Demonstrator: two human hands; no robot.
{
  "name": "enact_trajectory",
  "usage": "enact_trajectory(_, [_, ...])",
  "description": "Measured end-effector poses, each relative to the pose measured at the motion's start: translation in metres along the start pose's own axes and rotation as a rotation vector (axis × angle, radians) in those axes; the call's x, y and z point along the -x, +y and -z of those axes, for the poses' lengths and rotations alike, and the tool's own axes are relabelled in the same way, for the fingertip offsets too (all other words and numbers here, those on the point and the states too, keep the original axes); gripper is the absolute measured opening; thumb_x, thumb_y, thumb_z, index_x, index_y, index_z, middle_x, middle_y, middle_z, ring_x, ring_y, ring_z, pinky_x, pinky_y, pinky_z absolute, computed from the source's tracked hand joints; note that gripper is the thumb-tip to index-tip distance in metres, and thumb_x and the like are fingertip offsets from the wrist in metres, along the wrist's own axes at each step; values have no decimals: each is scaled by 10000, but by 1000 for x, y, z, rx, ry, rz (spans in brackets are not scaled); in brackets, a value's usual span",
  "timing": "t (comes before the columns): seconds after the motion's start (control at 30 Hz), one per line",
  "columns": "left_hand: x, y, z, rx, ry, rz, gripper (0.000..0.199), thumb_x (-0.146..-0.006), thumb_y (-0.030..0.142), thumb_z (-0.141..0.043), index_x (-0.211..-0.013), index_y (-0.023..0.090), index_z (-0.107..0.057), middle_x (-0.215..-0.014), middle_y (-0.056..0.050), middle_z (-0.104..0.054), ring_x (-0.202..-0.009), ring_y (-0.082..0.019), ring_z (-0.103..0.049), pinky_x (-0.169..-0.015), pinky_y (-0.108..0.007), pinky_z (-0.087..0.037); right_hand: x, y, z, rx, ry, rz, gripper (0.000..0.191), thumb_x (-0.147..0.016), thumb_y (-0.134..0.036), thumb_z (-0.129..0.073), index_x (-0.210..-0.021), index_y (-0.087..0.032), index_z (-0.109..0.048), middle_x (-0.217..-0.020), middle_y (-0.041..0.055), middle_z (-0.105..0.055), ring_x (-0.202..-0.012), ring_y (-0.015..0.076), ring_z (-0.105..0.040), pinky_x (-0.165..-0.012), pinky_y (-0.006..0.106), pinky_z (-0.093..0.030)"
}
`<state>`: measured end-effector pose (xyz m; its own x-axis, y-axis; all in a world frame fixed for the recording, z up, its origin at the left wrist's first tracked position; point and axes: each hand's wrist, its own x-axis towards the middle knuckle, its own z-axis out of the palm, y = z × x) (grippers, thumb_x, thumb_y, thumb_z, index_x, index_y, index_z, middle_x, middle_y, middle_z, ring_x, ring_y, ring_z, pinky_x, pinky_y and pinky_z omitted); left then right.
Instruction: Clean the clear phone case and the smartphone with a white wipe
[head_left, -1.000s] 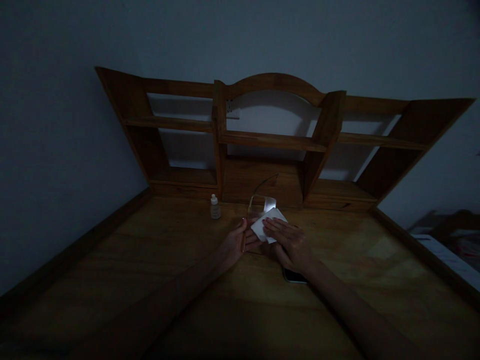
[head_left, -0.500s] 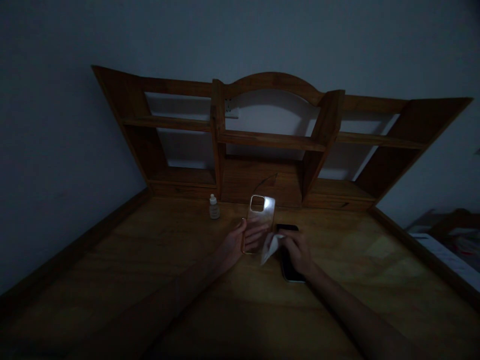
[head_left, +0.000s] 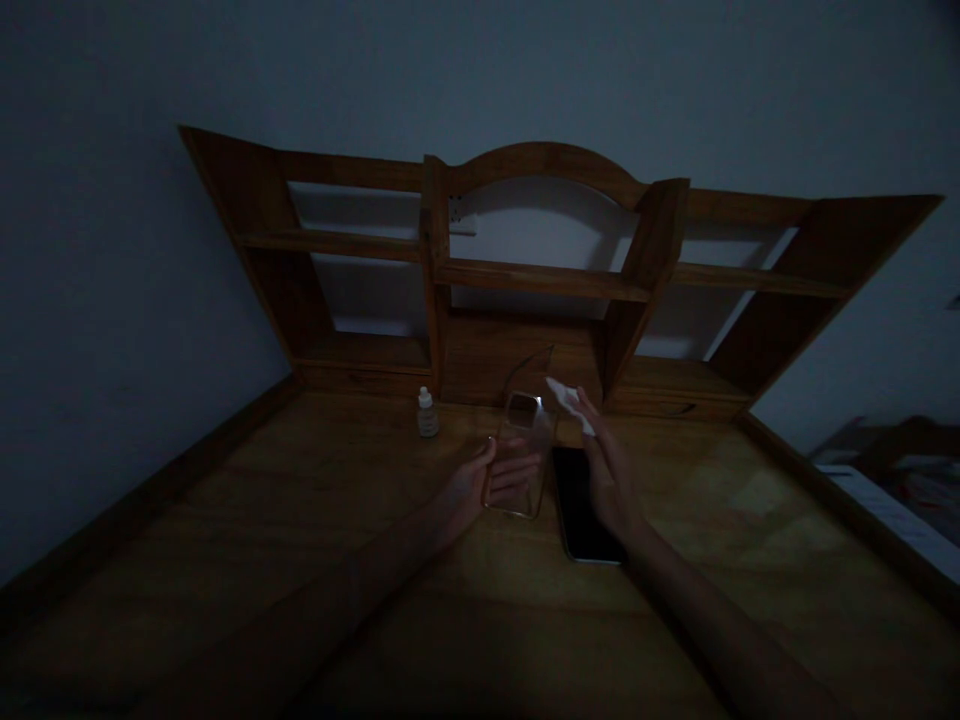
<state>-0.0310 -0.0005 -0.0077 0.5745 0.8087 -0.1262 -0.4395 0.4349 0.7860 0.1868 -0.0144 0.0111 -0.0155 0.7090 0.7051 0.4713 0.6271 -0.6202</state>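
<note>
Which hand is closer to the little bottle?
Left. The left hand, holding the clear phone case, is just right of the bottle, nearer the person. The right hand, holding a tissue, is farther right, past the case.

Here's the wooden desk (head_left: 337,465), a shelf unit (head_left: 540,280) rising along its back! A white-capped bottle (head_left: 427,417) stands upright, and a dark phone (head_left: 577,512) lies flat

So from my end I've got a clear phone case (head_left: 535,441) in the left hand (head_left: 463,492), tilted with its camera cutout at the far end, see-through enough that the fingers show behind it. There's a small glint by the cutout. Then a thin, folded-looking white tissue (head_left: 573,404) in the right hand's (head_left: 616,492) fingers, slanted, just beside the case's upper right edge.
</note>
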Motion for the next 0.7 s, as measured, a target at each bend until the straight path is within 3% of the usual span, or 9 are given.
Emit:
enact_trajectory(0.07, [-2, -1, 2, 13, 20, 11, 491, -1009, 482, -442, -1329, 124, -546, -1329, -193, -621, -1217, -281, -616, -1096, -440, -422, 2, -4, -2, 134, -224, 190, 499, -1023, -194, -365, -1514, -268, -418, -1599, 48, -344, -1486, 227, -309, -1226, 492, -260])
enact_trajectory(0.17, [-4, -2, 3, 83, 75, 24, 426, -1001, 432, -483, -1274, 115, -561, -1256, -202, -660, -1148, -279, -657, -1066, -446, -456, 4, -3, -7, 252, -367, 291, 575, -1004, -125, -343, -1564, -250, -315, -1618, 64, -293, -1504, 227, -260, -1215, 513, -305])
enact_trajectory(0.33, [-5, -1, 2, 104, 160, 22, 403, -1010, 395, -468, -1261, 102, -586, -1169, -195, -692, -1070, -262, -687, -1016, -415, -498, 7, 1, -12, 315, -382, 269, 618, -971, -70, -362, -1562, -245, -317, -1596, 72, -335, -1504, 232, -253, -1211, 557, -312])
enact_trajectory(0.7, [-3, 9, -10, 146, 204, -1, 413, -1043, 332, -355, -1271, 77, -587, -1180, -188, -682, -1031, -234, -688, -949, -356, -526, 11, -3, -11, 233, -427, 295, 453, -937, -107, -445, -1349, -212, -603, -1424, 85, -564, -1378, 267, -482, -1146, 575, -403])
